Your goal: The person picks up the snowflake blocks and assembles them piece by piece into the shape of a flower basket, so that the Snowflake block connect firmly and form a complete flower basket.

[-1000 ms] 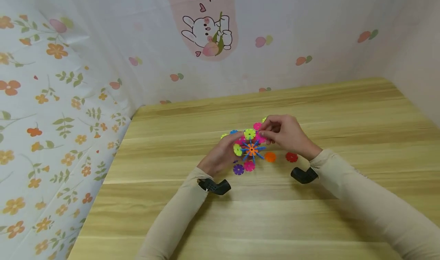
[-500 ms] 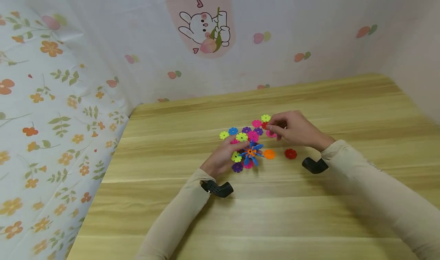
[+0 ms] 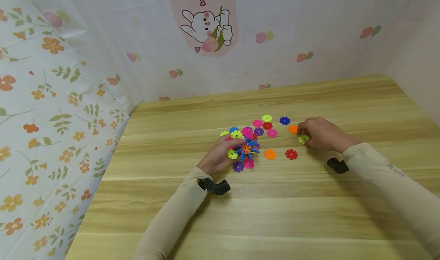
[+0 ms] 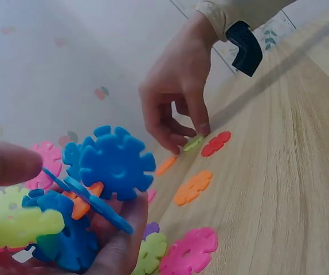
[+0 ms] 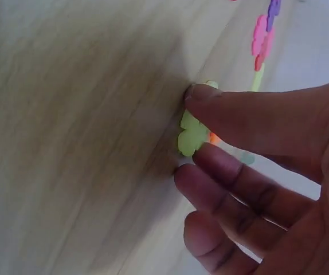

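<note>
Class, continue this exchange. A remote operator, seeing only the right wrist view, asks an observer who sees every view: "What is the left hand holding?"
Observer: The left hand holds a cluster of blue and orange notched discs.
Operator: Any dark blue disc lying loose?
Observer: Yes, left of the right hand in the head view.
Operator: Anything orange between the cluster and that hand?
Observer: Yes, an orange disc lying flat, apart from both.

A person's right hand (image 5: 267, 195) pinches a yellow-green disc (image 5: 192, 137) between thumb and forefinger at a wood-grain tabletop (image 5: 67, 143), the other fingers bent beside it. An orange piece (image 5: 213, 138) peeks out just behind the disc, while purple (image 5: 274, 11), pink (image 5: 259, 35), red (image 5: 259, 62) and yellow (image 5: 258, 76) pieces cluster near the upper right, against a pale backdrop (image 5: 319, 63).
</note>
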### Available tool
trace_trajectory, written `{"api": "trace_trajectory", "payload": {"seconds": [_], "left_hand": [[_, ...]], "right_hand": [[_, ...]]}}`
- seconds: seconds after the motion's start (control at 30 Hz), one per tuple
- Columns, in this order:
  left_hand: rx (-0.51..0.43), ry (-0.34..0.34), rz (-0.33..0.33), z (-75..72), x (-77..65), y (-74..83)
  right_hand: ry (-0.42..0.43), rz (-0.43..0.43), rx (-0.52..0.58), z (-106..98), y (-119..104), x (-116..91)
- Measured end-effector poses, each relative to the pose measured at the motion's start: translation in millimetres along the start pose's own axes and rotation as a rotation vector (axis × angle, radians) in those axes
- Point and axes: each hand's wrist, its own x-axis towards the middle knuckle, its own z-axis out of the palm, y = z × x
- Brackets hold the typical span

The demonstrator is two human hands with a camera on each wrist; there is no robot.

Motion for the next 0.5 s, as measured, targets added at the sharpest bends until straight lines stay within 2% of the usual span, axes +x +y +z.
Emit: {"api": "trace_trajectory", "payload": {"seconds": [0.1,0.27,0.4,0.5], "left_hand": [[0.037,-0.03,0.022,1.1,-0.7,0.6],[0.093,-0.085,0.06,0.2,-0.9,0.0],[0.116,-0.083,0.076,-0.6,-1.0,-0.1],[0.116,-0.063,0.074,-0.5,-1.0,0.2]], "right_hand": [[-0.008,0.011,0.014,0,1,1],[-0.004,0.008,0.117,-2,-6,2],[0.032,-0.007,0.26,-3,-25,6],[0.07,-0.022,0.42,-3,-44,9]]}}
